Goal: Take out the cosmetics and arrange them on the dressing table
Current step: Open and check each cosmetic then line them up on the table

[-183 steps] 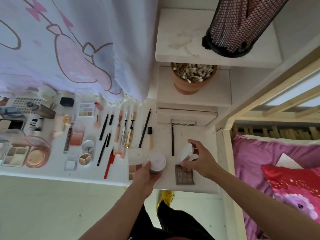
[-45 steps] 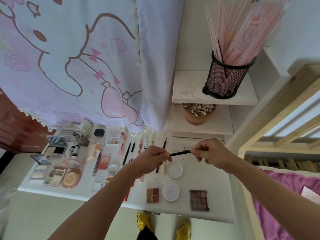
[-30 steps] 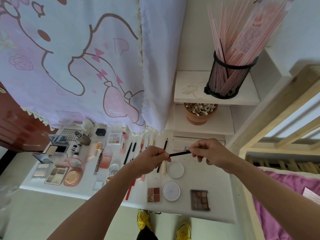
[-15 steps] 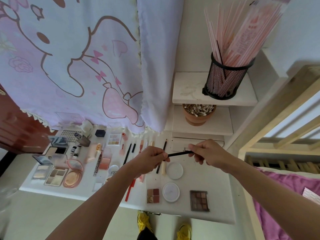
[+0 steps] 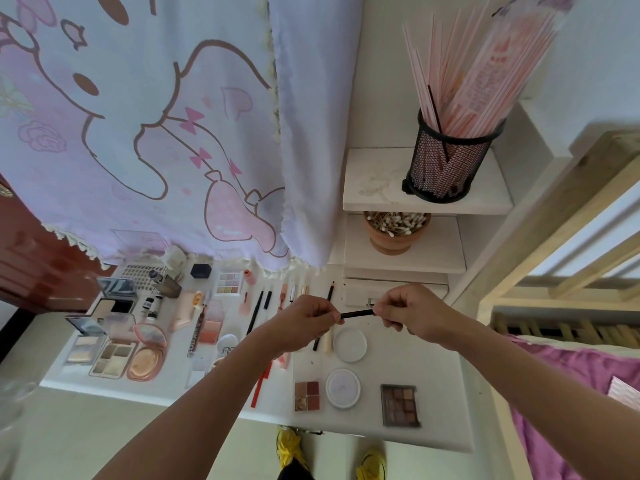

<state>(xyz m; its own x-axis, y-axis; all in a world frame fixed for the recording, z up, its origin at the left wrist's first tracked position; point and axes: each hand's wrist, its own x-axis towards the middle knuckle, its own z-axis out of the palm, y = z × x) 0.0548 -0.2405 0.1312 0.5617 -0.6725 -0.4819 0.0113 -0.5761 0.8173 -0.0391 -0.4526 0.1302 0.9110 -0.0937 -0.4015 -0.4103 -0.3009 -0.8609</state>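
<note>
Head view: the left hand (image 5: pixel 304 323) and the right hand (image 5: pixel 408 313) each pinch one end of a thin black pencil (image 5: pixel 356 313) with curled fingers. They hold it level in the air above the bench (image 5: pixel 433 375), near the middle of the frame. I cannot tell whether it has a cap. If the hands are pulling it apart, a sudden release could jerk them outward. The left hand would then swing toward 9 o'clock into the close row of pens (image 5: pixel 258 311) and scatter them. If either pinch slips, the pencil would likely fall toward 6 o'clock onto the two round compacts (image 5: pixel 349 344) lying right under it. Being round and thin, it could then roll on toward the bench's front edge and onto the floor (image 5: pixel 104 427). The palette (image 5: pixel 398 405) at 5 o'clock already lies close to that edge, so a wrist brushing it on the way down might tip it over. Free space lies mostly at 3 to 4 o'clock of the compacts, and setting the pencil down elsewhere risks crowding what is already laid out.
</note>
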